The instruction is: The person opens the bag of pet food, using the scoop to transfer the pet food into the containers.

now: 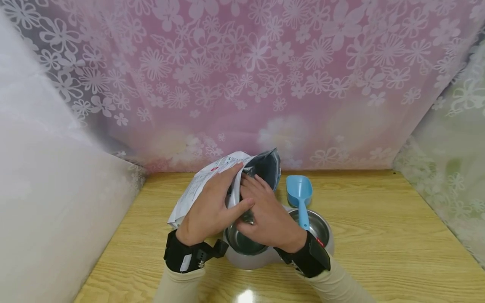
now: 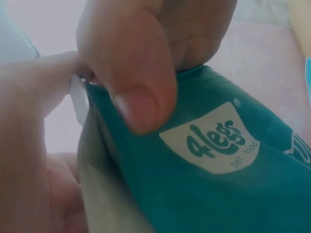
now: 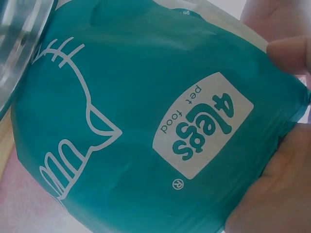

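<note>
A pet food bag (image 1: pixel 202 185) leans over the double bowl, its white printed side up and its silvery mouth gaping. My left hand (image 1: pixel 212 204) grips the mouth from the left, thumb reaching across toward the other hand. Facing it, my right hand (image 1: pixel 267 216) holds the same edge, its fingers partly over the silvery lining. In the left wrist view a thumb presses on the teal face of the bag (image 2: pixel 204 194) beside a "4legs" label. Fingers pinch the teal bag (image 3: pixel 141 92) at its right edge in the right wrist view.
Two steel bowls sit in a pale stand (image 1: pixel 248 264); the left bowl (image 1: pixel 246 248) is under my hands. A blue scoop (image 1: pixel 299 187) lies with its handle over the right bowl (image 1: pixel 320 227). Flowered cloth (image 1: pixel 257 84) hangs behind the wooden table (image 1: pixel 382 235).
</note>
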Motion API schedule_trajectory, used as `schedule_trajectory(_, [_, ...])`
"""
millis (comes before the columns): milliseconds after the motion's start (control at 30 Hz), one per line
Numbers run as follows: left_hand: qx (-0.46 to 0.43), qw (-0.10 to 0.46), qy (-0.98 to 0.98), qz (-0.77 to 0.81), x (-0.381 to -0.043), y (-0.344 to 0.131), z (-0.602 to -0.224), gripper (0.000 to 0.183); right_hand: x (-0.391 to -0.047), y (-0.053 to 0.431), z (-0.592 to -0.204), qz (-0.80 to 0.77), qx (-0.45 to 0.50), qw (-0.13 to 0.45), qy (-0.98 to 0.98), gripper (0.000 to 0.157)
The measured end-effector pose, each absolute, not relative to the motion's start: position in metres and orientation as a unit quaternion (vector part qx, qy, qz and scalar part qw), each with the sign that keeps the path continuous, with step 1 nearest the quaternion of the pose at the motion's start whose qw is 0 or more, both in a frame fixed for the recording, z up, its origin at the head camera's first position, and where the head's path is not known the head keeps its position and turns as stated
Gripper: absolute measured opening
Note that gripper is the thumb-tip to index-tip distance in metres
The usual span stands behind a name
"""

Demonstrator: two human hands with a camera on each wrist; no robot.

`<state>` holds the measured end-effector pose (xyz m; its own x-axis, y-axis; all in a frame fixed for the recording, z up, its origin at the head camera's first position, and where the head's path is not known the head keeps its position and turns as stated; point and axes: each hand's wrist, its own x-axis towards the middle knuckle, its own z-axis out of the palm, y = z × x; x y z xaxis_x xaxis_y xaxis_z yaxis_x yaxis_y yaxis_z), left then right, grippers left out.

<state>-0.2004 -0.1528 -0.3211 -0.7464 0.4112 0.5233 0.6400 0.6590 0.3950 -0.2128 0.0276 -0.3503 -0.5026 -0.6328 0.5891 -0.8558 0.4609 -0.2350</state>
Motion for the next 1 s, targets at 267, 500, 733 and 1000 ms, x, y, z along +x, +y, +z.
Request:
schedule_trajectory(267, [-0.320, 0.203, -0.889, -0.257, -0.1966, -0.1535, -0.3150, 0.077, -0.2121, 0.0290, -0.3492, 0.237, 0.450, 0.234, -0.829, 0.075])
schedule_trajectory(500, [-0.321, 0.139, -0.902, -0.251, -0.1954, -0.1571, -0.3112, 0.112, -0.2136, 0.0304, -0.3480, 0.221, 0.449, 0.242, -0.831, 0.083])
schedule_trajectory(733, [-0.304, 0.152, -0.900, -0.275, -0.1997, -0.1575, -0.3150, 0.101, -0.2137, 0.0293, -0.3477, 0.218, 0.445, 0.249, -0.832, 0.070])
schedule_trajectory(1000, [-0.294, 0.160, -0.896, -0.291, -0.2012, -0.1618, -0.3166, 0.101, -0.2116, 0.0299, -0.3480, 0.220, 0.461, 0.257, -0.820, 0.018])
